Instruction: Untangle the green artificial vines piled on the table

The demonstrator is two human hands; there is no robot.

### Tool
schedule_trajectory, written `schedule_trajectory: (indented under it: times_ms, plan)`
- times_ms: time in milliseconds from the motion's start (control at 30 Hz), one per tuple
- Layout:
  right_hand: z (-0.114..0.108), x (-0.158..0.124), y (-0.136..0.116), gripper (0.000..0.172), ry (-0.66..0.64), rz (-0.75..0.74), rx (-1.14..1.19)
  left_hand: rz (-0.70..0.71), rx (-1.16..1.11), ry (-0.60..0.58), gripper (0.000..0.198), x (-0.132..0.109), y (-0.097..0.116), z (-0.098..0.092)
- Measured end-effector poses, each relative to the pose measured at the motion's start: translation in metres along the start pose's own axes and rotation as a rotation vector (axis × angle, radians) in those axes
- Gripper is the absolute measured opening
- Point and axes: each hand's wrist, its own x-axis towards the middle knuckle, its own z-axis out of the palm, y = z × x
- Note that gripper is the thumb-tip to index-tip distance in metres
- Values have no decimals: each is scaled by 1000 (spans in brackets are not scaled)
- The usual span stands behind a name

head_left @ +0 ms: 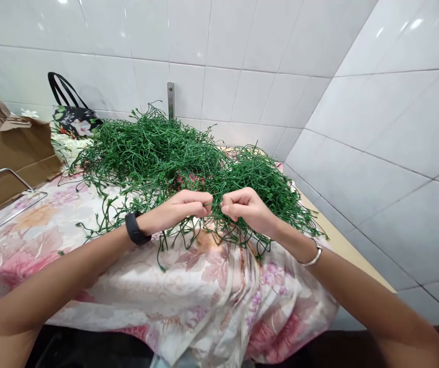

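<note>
My left hand [191, 204], with a black band on its wrist, is closed with the thumb pressed against curled fingers. Facing it across a narrow gap, my right hand [248, 207] is closed in the same way, a silver bangle on its wrist. Whatever lies in the fingers is hidden or too thin to make out. Both hands are above the front edge of a big tangled heap of green artificial stems [154, 148]. A second mound of the stems [261, 179] spreads behind my right hand. Loose stems trail forward below the hands.
A floral cloth [127, 286] covers the table and bunches at the front. To the left are a cardboard box [12, 148], a bent metal wire frame [23, 186], white flowers [71, 145] and a black floral bag [75, 120]. Tiled walls [265, 41] rise behind and right.
</note>
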Motion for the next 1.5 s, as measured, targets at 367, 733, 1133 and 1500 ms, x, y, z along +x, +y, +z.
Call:
schedule_trajectory:
  times_ms: [367, 733, 1133, 1500]
  plan:
    - [-40, 11, -1, 26, 643, -348, -804, 73, -74, 533, 16, 7, -9, -14]
    - [-41, 12, 4, 26, 651, -287, -1162, 51, -17, 629, 21, 7, -16, -14]
    - [1, 4, 6, 23, 194, -344, -978, 98, 54, 467, 17, 4, -18, 2]
    - [-5, 6, 13, 14, 180, -355, -1054, 79, 333, 409, 19, 5, -16, -3]
